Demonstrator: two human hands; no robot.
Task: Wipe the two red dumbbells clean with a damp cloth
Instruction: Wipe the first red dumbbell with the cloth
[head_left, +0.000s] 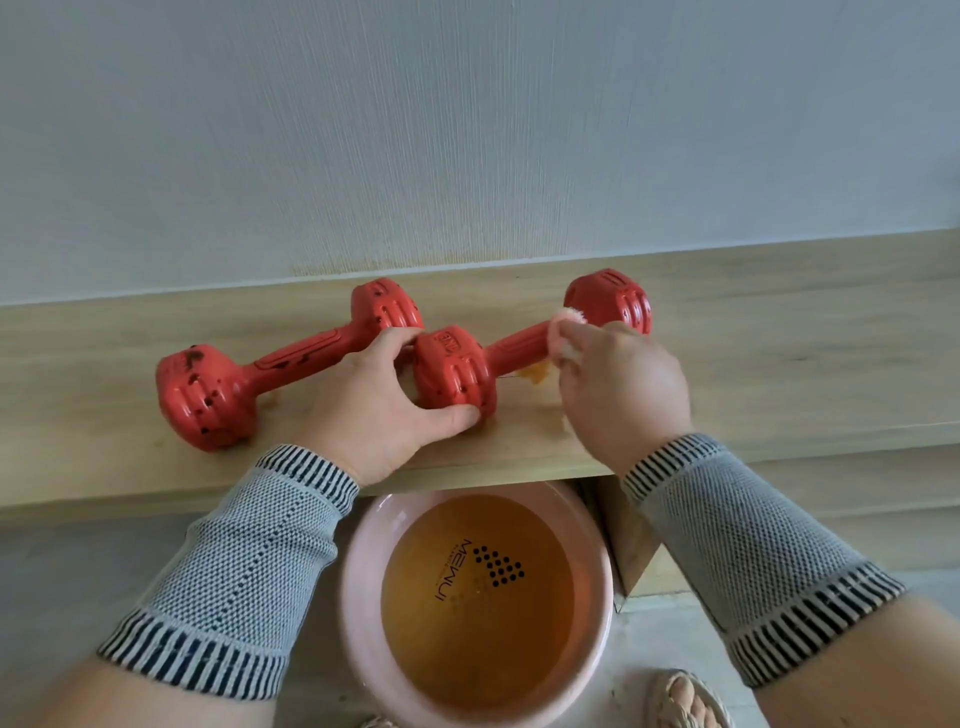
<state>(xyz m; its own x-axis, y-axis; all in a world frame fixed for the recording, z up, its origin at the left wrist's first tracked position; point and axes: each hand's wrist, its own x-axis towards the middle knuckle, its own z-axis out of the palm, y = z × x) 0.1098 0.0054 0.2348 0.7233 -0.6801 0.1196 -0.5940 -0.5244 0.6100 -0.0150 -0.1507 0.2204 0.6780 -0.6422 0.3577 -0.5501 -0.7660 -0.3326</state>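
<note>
"MEMUJI" marks pink basin (358, 613) below dumbbells (519, 345).

Shelf (779, 364) open twd 3 o'clock, bare wood past right dumbbell (530, 345). Twd 9 o'clock, left dumbbell (270, 364) blocks most of the ledge; its far head sits just beside right dumbbell's near head, no gap to pass betw them. Wall (467, 130) closes 12 o'clock right behind both. At 6 o'clock, basin (358, 561) of brownish water fills floor space below shelf edge
</note>
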